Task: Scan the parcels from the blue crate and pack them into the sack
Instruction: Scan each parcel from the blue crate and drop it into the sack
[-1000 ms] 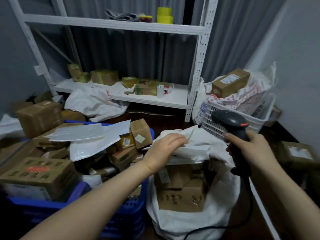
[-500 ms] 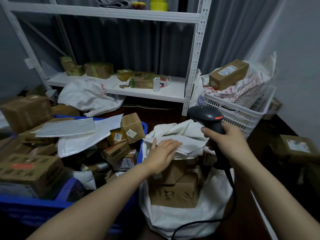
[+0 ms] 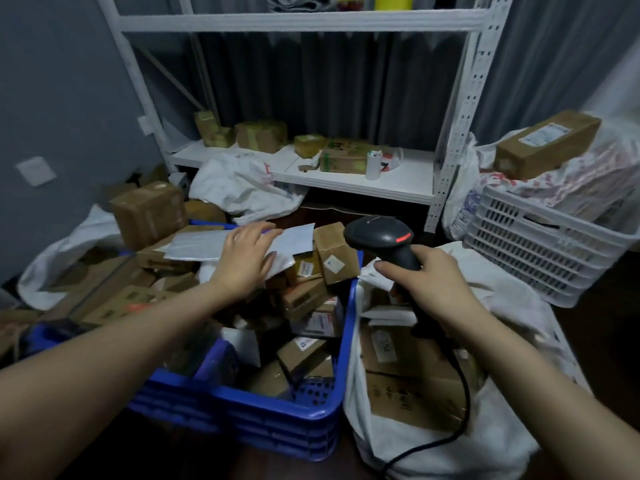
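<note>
Head view puts your left hand (image 3: 244,263) at 10 o'clock from centre, fingers spread wide and palm down over a flat white mailer (image 3: 194,244). The mailer lies on top of the heap in the blue crate (image 3: 284,407). Whether the fingertips press it or only hover cannot be told.

Your right hand (image 3: 429,282), at 3 o'clock from the left one, is wrapped around the grip of the black scanner (image 3: 379,233). The scanner's head points toward 10 o'clock, and a red light shows on it. Its cable (image 3: 464,393) drops toward 6 o'clock across the sack (image 3: 502,438).

The crate fills the lower middle, piled with brown parcels. A small box (image 3: 334,254) is tilted at its 1 o'clock corner, just beside the scanner. The white sack touches the crate's 3 o'clock side, mouth open, with cartons (image 3: 408,393) inside. At 2 o'clock stands a white basket (image 3: 540,244), and at 12 o'clock a white shelf (image 3: 398,181).
</note>
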